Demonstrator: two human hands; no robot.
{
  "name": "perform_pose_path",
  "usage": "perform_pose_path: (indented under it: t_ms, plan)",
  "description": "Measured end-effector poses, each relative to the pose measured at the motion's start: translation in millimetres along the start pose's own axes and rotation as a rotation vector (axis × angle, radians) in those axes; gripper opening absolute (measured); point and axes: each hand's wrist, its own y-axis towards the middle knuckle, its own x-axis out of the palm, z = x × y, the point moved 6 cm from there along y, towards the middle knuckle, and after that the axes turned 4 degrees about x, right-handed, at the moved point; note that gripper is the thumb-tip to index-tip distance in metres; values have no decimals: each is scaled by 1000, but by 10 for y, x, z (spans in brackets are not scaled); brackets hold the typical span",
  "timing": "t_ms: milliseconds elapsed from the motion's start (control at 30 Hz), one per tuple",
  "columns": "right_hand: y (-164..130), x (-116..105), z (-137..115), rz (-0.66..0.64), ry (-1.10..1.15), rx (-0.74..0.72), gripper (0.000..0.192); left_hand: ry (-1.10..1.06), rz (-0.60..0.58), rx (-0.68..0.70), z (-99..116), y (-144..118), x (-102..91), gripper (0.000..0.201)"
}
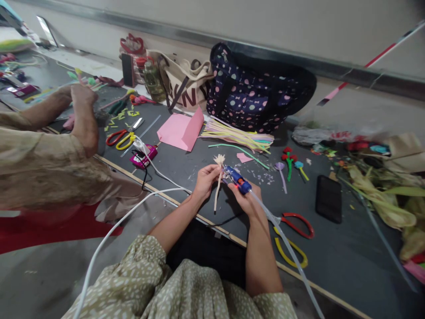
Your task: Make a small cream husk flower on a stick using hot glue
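Observation:
My left hand (205, 177) pinches a pale straw-coloured stem with a frayed tuft (219, 160) at its top, held upright over the dark table (348, 248). My right hand (246, 199) grips a blue hot glue gun (237, 179). Its nozzle touches the stem just below the tuft. A white cord (133, 215) runs from the gun across my lap to the left. A glue stick (285, 241) trails back from the gun past my right forearm.
Red and yellow scissors (292, 237) lie right of my arm, a black phone (328, 198) beyond. Pipe-cleaner flowers (290, 161), a pipe-cleaner bundle (237, 135), pink paper (181, 130) and a dotted bag (255, 88) lie ahead. Another person's arms (78, 115) work at left. Corn husks (381, 195) pile at right.

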Motion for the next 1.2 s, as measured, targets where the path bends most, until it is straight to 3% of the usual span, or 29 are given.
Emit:
perform_pose_path:
  t_ms: [1200]
  plan:
    - [-21,5,16,0,-7,-17,36,8,9,5,13,0,-6,36]
